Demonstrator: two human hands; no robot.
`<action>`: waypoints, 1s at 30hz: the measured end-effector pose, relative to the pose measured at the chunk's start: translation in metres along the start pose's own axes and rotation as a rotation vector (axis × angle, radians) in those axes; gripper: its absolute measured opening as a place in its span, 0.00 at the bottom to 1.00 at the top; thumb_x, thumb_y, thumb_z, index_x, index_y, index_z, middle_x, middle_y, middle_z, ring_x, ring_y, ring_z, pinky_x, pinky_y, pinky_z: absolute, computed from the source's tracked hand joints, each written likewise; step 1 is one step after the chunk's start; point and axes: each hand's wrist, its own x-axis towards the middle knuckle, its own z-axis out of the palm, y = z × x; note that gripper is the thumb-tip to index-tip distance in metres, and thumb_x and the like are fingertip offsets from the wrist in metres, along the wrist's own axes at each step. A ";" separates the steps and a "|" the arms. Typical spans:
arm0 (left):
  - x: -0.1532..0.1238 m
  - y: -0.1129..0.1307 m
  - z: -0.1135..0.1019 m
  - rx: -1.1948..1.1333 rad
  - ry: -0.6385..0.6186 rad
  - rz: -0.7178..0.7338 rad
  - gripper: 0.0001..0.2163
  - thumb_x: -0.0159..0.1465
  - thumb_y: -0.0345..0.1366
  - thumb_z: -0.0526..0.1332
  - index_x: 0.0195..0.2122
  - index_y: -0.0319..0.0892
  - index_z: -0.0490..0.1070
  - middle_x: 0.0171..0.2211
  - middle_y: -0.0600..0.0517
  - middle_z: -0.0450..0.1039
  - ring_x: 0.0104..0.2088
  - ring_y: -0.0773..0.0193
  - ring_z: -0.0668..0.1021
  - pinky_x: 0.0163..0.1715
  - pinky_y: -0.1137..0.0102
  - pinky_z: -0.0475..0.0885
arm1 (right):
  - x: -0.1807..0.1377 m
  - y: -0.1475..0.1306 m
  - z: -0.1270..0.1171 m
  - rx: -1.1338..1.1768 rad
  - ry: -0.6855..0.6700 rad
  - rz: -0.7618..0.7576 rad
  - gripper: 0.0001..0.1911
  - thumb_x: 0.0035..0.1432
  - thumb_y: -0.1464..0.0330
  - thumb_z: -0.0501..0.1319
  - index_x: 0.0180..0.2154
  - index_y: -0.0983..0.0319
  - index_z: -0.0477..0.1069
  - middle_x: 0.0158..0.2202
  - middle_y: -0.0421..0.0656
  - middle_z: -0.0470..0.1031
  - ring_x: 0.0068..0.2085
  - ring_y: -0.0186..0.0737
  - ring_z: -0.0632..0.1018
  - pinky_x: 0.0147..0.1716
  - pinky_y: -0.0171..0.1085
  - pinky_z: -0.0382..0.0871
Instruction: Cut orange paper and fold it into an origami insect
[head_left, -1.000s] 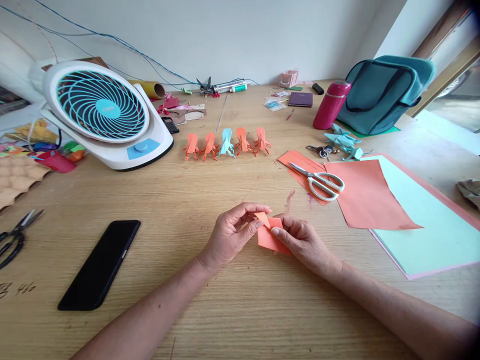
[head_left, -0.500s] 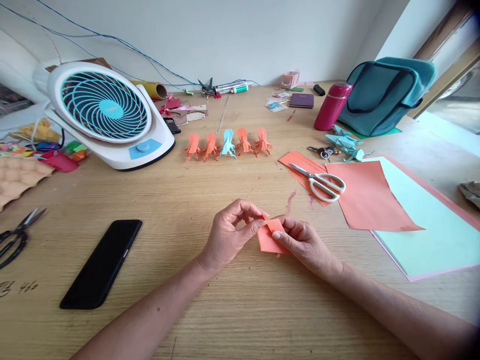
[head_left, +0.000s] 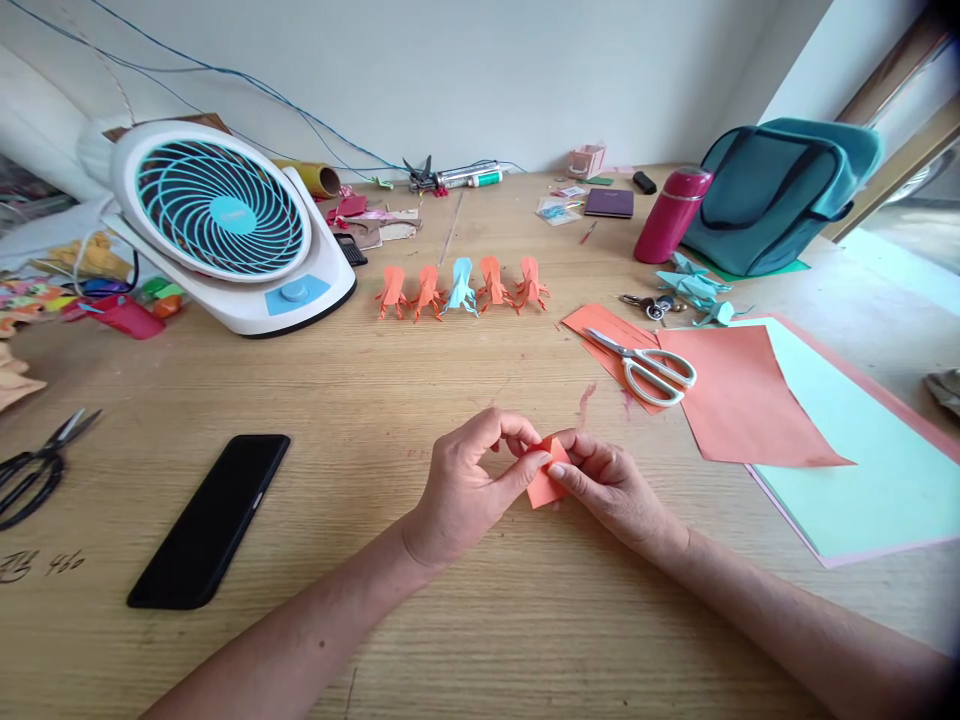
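Observation:
A small folded piece of orange paper [head_left: 546, 490] is held between both hands above the table. My left hand [head_left: 480, 475] pinches its upper left edge between thumb and fingers. My right hand [head_left: 609, 490] grips the right side, thumb on top, with its fingers partly hidden behind the paper. Beyond the hands stands a row of folded paper figures, several orange ones [head_left: 491, 283] and a blue one [head_left: 460, 287]. White-handled scissors [head_left: 651, 370] lie to the right on orange paper strips [head_left: 589, 325], beside a larger orange sheet [head_left: 750, 395].
A fan [head_left: 232, 230] stands at the back left, with a black phone [head_left: 210, 520] and black scissors [head_left: 41, 470] nearer. On the right are a pink flask [head_left: 673, 215], a teal bag [head_left: 765, 200], keys [head_left: 654, 305], blue paper figures [head_left: 691, 283] and pale green sheets [head_left: 862, 490].
The left thumb and fingers have moved right across the orange paper, closer to the right thumb. Less of the paper shows now. The whole view has shifted slightly.

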 end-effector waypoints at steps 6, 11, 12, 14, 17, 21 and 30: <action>-0.001 0.002 0.000 0.009 0.013 0.020 0.05 0.62 0.28 0.66 0.34 0.43 0.72 0.30 0.56 0.77 0.30 0.69 0.77 0.35 0.72 0.72 | 0.000 0.003 -0.001 -0.012 0.012 -0.009 0.16 0.63 0.54 0.63 0.37 0.61 0.72 0.29 0.40 0.74 0.29 0.34 0.73 0.31 0.34 0.69; -0.002 0.001 0.000 -0.007 0.011 0.036 0.05 0.62 0.27 0.66 0.34 0.42 0.72 0.31 0.55 0.77 0.32 0.69 0.78 0.36 0.73 0.72 | -0.001 0.003 -0.001 -0.005 0.009 -0.008 0.14 0.63 0.55 0.63 0.38 0.60 0.73 0.29 0.39 0.73 0.30 0.33 0.73 0.32 0.34 0.69; -0.002 0.001 0.000 -0.007 0.011 0.037 0.05 0.62 0.27 0.66 0.34 0.42 0.72 0.31 0.55 0.77 0.32 0.69 0.78 0.36 0.73 0.72 | -0.001 0.002 0.000 -0.006 0.015 -0.007 0.14 0.63 0.55 0.63 0.38 0.60 0.73 0.29 0.39 0.73 0.30 0.34 0.73 0.32 0.34 0.69; -0.002 0.001 0.000 -0.007 0.011 0.039 0.05 0.63 0.27 0.66 0.34 0.42 0.72 0.31 0.55 0.77 0.32 0.69 0.78 0.36 0.73 0.72 | -0.001 0.001 0.000 -0.008 0.027 -0.004 0.15 0.63 0.54 0.63 0.37 0.60 0.72 0.29 0.40 0.73 0.30 0.34 0.73 0.31 0.35 0.69; -0.002 0.000 0.000 -0.012 0.005 0.044 0.05 0.63 0.27 0.66 0.34 0.42 0.72 0.31 0.54 0.77 0.33 0.68 0.79 0.37 0.72 0.73 | -0.001 0.000 0.001 -0.009 0.027 -0.009 0.16 0.62 0.54 0.63 0.37 0.60 0.72 0.29 0.40 0.73 0.30 0.34 0.73 0.31 0.35 0.69; -0.002 0.000 -0.001 -0.019 -0.014 0.052 0.05 0.63 0.28 0.66 0.34 0.43 0.71 0.31 0.54 0.76 0.33 0.67 0.78 0.37 0.71 0.73 | -0.001 0.000 0.001 -0.036 0.034 -0.021 0.16 0.62 0.54 0.63 0.36 0.60 0.73 0.29 0.40 0.73 0.30 0.35 0.73 0.31 0.35 0.69; 0.014 -0.002 -0.017 -0.077 -0.255 0.094 0.06 0.64 0.31 0.66 0.31 0.43 0.69 0.31 0.53 0.74 0.32 0.67 0.75 0.34 0.70 0.70 | -0.003 0.001 -0.001 -0.055 0.017 -0.036 0.14 0.64 0.55 0.62 0.38 0.60 0.72 0.29 0.40 0.73 0.30 0.35 0.72 0.32 0.35 0.68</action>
